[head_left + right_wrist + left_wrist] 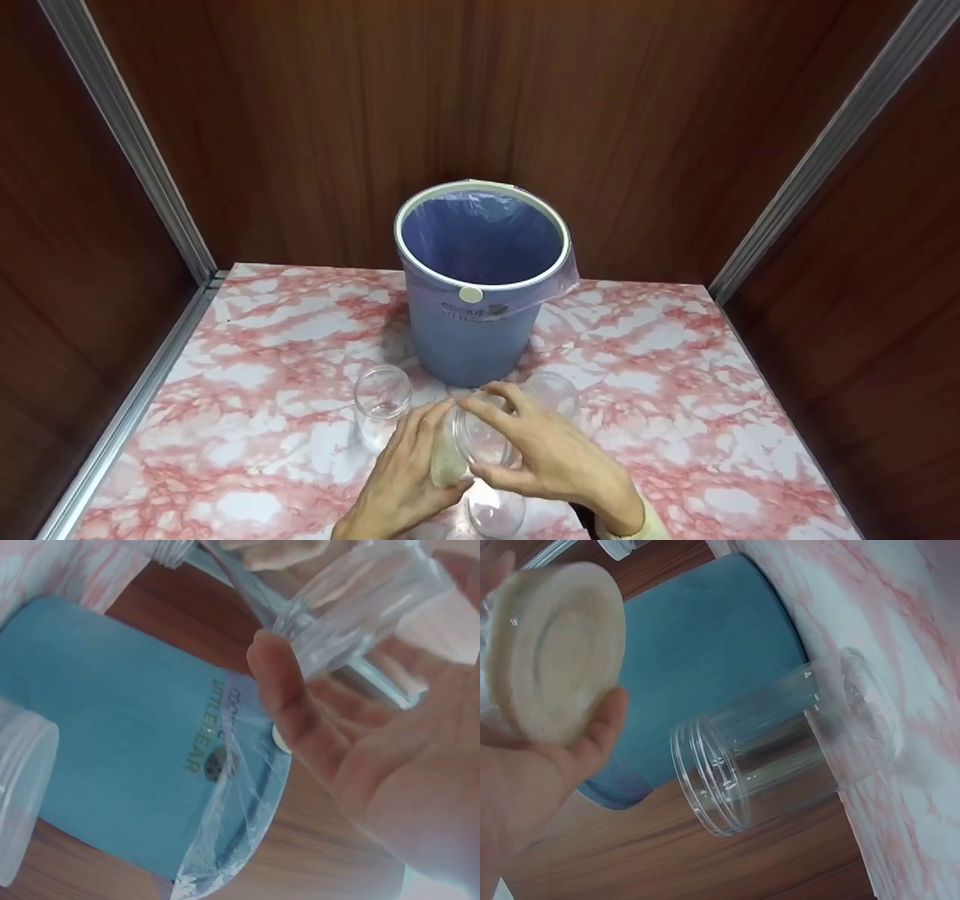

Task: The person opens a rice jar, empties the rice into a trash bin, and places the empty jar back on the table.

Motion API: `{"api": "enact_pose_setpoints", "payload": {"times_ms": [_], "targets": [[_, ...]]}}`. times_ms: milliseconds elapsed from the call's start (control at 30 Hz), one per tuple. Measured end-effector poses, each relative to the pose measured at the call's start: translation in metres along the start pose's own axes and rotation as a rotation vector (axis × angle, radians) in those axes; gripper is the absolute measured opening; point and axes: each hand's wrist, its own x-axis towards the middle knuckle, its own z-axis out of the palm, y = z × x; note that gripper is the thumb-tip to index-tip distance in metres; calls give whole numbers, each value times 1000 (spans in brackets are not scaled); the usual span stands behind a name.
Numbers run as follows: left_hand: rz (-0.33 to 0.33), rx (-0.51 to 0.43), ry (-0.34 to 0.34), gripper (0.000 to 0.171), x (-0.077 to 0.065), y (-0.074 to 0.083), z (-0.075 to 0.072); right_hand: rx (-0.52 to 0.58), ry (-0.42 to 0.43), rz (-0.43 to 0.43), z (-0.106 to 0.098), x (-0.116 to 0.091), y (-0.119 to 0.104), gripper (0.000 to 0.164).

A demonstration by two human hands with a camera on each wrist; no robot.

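Pale round piece sits btwn L fingers & thumb, fingers over its upper edge, thumb below; L wrist view has its flat disc face, w/ a ring in it, turned to that cam; left hand curls partway round it, gap only as wide as the piece; clear jar is in the right hand, fingers arched over the top of its rim, thumb under; that grip is wide, spread to the jar's width; rim is right next to the pale piece, can't tell if the 2 touch.

Pose: L forearm comes up from bottom edge, hand angled up & a bit R; R forearm enters lower R, hand pointing up-L, pale sleeve at wrist; both hands are in front of the blue bin, which has a clear liner over its rim; 2 more clear jars stand either side: L jar near L fingers, R jar just beyond R hand.
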Motion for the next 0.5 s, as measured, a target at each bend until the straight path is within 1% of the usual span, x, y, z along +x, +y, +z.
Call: {"api": "enact_pose_setpoints", "payload": {"times_ms": [100,167,233,267,333,433,500], "targets": [[30,-57,-6,101,-2,-3,1,44,-30,-95,-3,-1,2,67],[49,-78,-11,101,-4,-4,1,64,-62,-130,-4,-2,3,68],[55,-74,-8,100,-5,-3,2,76,-79,-134,-5,-2,2,71],[58,-57,-1,98,-4,-3,3,73,-80,-112,-5,-2,1,73],[43,-12,6,96,-4,-1,3,36,-57,-38,-4,-2,-2,77],[-5,73,10,95,-2,4,2,-60,-13,103,-1,-1,-6,79],[-36,120,5,98,-2,7,1,-126,-6,171,2,-1,-8,76]]}}
